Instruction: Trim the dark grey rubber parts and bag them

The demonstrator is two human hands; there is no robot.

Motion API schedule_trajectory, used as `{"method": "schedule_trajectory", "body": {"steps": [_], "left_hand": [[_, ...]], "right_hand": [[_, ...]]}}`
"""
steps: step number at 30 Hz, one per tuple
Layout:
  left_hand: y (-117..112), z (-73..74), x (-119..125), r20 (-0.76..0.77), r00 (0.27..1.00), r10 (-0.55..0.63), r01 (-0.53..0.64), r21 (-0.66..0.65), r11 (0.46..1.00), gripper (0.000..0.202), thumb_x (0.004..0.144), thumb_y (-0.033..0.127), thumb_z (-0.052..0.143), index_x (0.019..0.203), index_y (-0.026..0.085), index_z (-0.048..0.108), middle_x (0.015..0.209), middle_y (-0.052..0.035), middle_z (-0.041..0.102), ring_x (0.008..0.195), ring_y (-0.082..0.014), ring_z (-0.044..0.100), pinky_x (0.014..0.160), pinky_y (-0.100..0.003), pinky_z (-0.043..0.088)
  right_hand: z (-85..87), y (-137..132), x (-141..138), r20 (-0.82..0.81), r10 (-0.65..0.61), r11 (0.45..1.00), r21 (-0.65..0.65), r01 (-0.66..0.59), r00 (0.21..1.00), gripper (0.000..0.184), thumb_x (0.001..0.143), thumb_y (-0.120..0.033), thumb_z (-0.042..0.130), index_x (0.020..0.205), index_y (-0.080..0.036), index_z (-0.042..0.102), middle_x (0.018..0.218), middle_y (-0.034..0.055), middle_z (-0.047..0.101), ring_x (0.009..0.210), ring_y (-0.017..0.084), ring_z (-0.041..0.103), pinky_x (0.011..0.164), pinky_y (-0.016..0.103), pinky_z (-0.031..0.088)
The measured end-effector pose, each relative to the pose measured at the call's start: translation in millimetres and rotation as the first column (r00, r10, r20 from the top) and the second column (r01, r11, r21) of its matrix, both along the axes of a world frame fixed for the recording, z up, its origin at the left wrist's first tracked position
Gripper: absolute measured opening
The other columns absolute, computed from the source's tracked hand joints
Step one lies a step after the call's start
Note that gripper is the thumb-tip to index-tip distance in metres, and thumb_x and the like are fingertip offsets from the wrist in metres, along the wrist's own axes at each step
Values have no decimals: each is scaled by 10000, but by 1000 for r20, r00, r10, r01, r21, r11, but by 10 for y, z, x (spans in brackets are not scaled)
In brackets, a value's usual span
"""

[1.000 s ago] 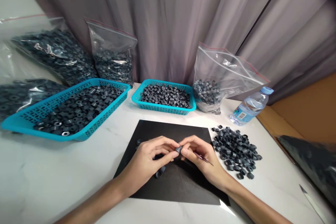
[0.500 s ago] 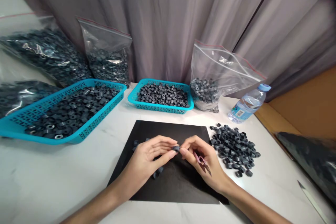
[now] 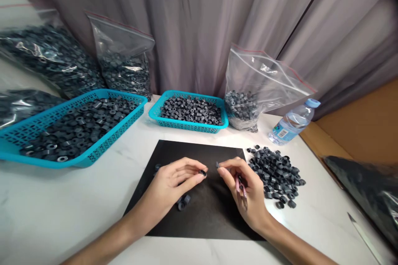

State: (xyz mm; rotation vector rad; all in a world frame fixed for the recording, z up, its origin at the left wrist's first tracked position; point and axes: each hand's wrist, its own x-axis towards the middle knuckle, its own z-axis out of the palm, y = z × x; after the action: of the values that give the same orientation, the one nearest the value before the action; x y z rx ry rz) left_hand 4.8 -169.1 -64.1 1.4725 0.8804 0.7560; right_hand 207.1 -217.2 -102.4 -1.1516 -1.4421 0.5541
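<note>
Over the black mat, my left hand pinches a small dark grey ring between thumb and fingertips. My right hand is a short gap to its right, with a small dark grey piece at its thumb and fingertip. A slim pink two-armed tool with dark pointed ends is tucked in the same hand; its exact kind is unclear. Several grey rings lie on the mat beside and partly behind my left hand. A pile of grey rings spreads right of my right hand.
Two blue baskets of small grey parts stand behind the mat. Clear zip bags of similar parts lean near the curtain. A water bottle stands at the back right; a pointed blade-like item lies at the right.
My hands were together at one grey ring; now they are apart, the left with the ring, the right with a small piece. The pink tool has turned more upright in my right hand.
</note>
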Motion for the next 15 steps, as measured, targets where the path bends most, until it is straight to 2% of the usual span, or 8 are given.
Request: {"method": "schedule_trajectory", "body": {"steps": [2, 4, 8, 15], "left_hand": [[3, 36, 0, 36, 999, -24, 26, -51, 998, 203, 873, 320, 748, 1058, 237, 739, 1093, -18, 788, 1088, -208, 727, 1005, -302, 571], [-1, 68, -4, 66, 997, -47, 53, -93, 994, 243, 874, 322, 748, 1101, 236, 743, 1114, -29, 789, 1100, -215, 725, 1003, -308, 570], [-10, 100, -19, 71, 996, -57, 67, -143, 988, 284, 894, 343, 731, 1164, 257, 739, 1139, -25, 792, 1127, -204, 713, 1010, -286, 545], [-33, 122, 7, 75, 996, -49, 63, -205, 977, 313, 868, 391, 752, 1134, 226, 750, 1152, -50, 791, 1128, -240, 710, 984, -309, 532]], "right_hand": [[-5, -7, 3, 29, -21, 999, 32, 20, 999, 65, 989, -298, 652, 995, -238, 674, 743, -19, 530, 600, 140, 475, 549, 275, 390], [6, -18, 8, 90, 16, 997, 69, -22, 996, 53, 988, -262, 653, 1028, -240, 681, 760, -9, 542, 622, 149, 493, 568, 284, 408], [35, -33, 10, 192, 86, 980, 159, -117, 978, 161, 990, -176, 646, 1140, -233, 668, 792, 5, 568, 658, 153, 522, 593, 283, 432], [3, -30, 2, 164, 118, 980, 141, -142, 979, 277, 979, -202, 679, 1241, -254, 604, 800, -27, 570, 603, 118, 487, 559, 246, 423]]}}
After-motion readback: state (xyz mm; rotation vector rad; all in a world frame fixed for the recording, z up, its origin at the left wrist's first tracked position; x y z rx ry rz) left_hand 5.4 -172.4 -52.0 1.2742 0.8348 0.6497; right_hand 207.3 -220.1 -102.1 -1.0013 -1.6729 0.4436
